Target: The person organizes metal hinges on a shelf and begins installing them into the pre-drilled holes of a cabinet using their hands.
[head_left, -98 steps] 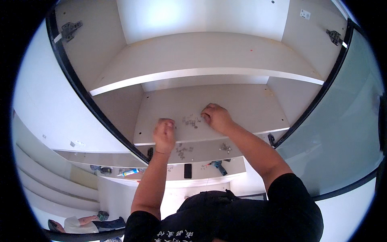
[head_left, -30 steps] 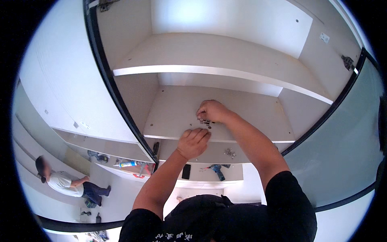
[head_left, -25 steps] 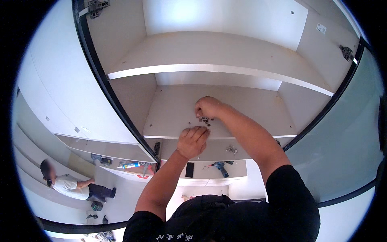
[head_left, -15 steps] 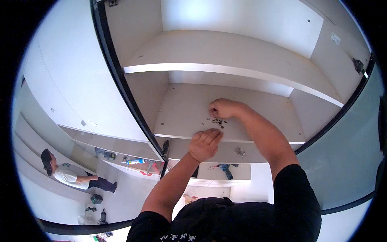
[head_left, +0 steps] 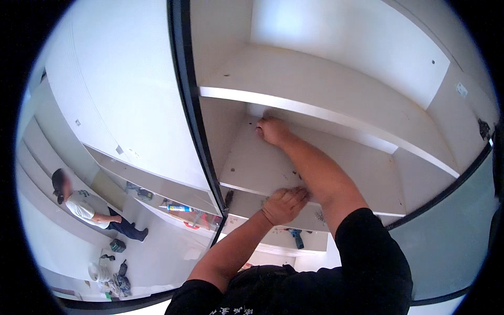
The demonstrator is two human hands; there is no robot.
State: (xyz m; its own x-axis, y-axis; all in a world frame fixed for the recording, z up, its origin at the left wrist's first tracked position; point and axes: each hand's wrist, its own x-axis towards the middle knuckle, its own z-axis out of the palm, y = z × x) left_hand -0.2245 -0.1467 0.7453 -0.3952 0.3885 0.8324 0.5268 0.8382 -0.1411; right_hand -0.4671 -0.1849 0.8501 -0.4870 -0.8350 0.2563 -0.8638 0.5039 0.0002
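My right hand (head_left: 273, 130) reaches deep onto the white cabinet shelf (head_left: 252, 157), close to its back left corner. Its fingers are pinched together beside a small dark hole (head_left: 250, 124); whatever they hold is too small to make out. My left hand (head_left: 286, 205) lies at the shelf's front edge, palm down, with fingers extended and nothing visible in them. Just beyond it, a few small dark metal fittings (head_left: 295, 173) show beside my right forearm, which hides the others. Another dark hole or plug (head_left: 232, 169) marks the shelf's left side.
An upper shelf (head_left: 315, 113) spans above my right arm, and a black-framed edge (head_left: 194, 105) stands at left. Below are a cordless drill (head_left: 297, 238), loose metal hardware (head_left: 319, 216) and a blue-and-white tube (head_left: 179, 208). A person (head_left: 86, 207) stands at far left near tools on the floor.
My right hand has moved from beside the pile of fittings to the back left corner of the shelf. The view has shifted, and my left hand remains at the front edge.
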